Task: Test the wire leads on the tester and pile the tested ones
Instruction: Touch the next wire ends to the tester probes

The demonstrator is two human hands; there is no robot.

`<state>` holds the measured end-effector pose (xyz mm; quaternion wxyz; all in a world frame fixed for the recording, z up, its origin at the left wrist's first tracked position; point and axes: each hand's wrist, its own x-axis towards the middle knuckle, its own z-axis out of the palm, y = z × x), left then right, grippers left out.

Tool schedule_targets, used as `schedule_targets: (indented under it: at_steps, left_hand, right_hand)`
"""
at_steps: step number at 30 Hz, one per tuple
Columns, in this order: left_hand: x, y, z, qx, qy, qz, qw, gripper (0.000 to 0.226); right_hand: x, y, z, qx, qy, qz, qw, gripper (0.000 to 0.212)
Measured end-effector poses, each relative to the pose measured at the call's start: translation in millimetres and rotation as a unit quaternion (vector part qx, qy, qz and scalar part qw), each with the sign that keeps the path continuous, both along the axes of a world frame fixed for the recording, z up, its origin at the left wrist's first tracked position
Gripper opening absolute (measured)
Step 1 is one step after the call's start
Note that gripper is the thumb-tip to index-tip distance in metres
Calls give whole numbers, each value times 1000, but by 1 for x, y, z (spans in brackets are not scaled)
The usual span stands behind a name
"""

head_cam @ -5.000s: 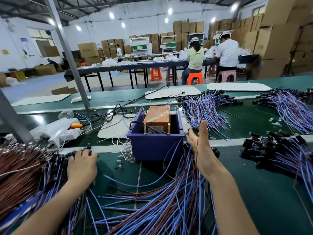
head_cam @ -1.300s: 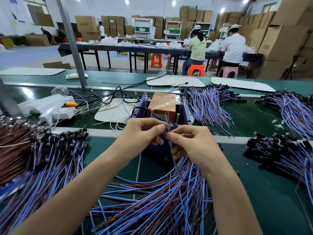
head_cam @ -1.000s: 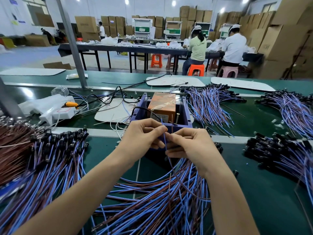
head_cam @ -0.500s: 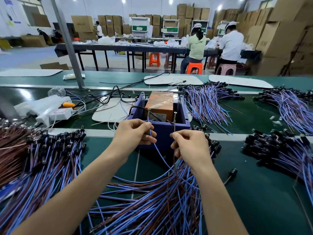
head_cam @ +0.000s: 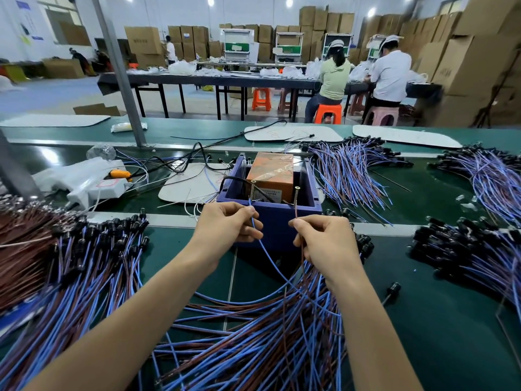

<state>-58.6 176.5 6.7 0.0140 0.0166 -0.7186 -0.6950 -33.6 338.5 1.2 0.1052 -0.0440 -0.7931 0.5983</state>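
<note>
The tester is a blue box [head_cam: 270, 221] holding an orange unit [head_cam: 272, 172], with two upright metal pins [head_cam: 296, 197] at its near edge. My left hand [head_cam: 228, 224] pinches the blue wire [head_cam: 267, 255] of a lead, its tip up against the left pin. My right hand [head_cam: 324, 238] pinches the brown wire [head_cam: 302, 249] of the same lead, raised toward the right pin. Both wires run down into the loose pile of blue and brown leads [head_cam: 253, 334] in front of me.
A heap of leads with black plugs [head_cam: 84, 263] lies at the left, more heaps at the right [head_cam: 465, 249] and behind the tester [head_cam: 346, 170]. A white power strip [head_cam: 93, 190] sits at the left. A steel post [head_cam: 118, 71] stands beyond. Two people sit at a far table.
My hands came together over the pile, then spread apart and rose, bringing the blue and brown wire ends up to the tester's two pins.
</note>
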Motion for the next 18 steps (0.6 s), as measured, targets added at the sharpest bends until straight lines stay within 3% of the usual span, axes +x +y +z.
schedule_targets:
  at_steps: [18]
  left_hand:
    - [-5, 1, -8, 2, 34, 22, 999, 21]
  right_hand:
    - [1, 0, 0, 1, 1, -7, 1000, 25]
